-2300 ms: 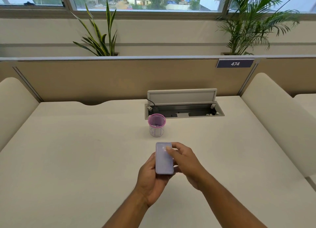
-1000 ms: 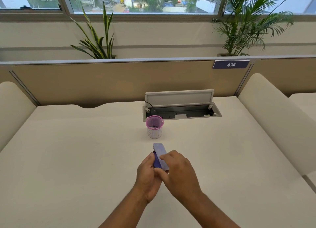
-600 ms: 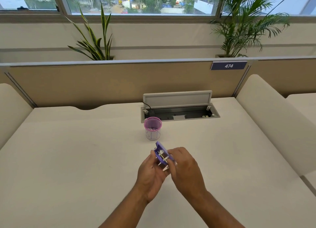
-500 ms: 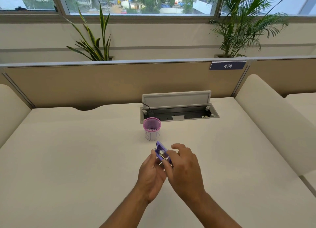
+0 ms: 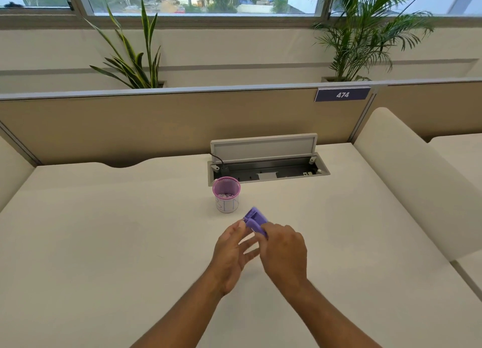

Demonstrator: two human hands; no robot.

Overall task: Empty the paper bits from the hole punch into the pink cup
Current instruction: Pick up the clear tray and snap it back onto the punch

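Note:
A small purple hole punch [image 5: 255, 220] is held above the desk, just in front of and to the right of the pink cup [image 5: 226, 195]. My right hand [image 5: 284, 251] grips its near end. My left hand [image 5: 232, 251] touches the punch's left side with the thumb, its other fingers spread apart below. The pink cup stands upright on the cream desk [image 5: 104, 243], with paper bits lying in its bottom.
Behind the cup an open cable tray [image 5: 268, 171] is sunk in the desk, its lid raised. A tan partition [image 5: 156, 123] closes the far edge. A cream rounded divider [image 5: 417, 180] stands on the right, another at the far left.
The punch has been turned over between both hands, from its flat base up to its purple top showing. My left hand's fingers have loosened and spread. The view has shifted slightly.

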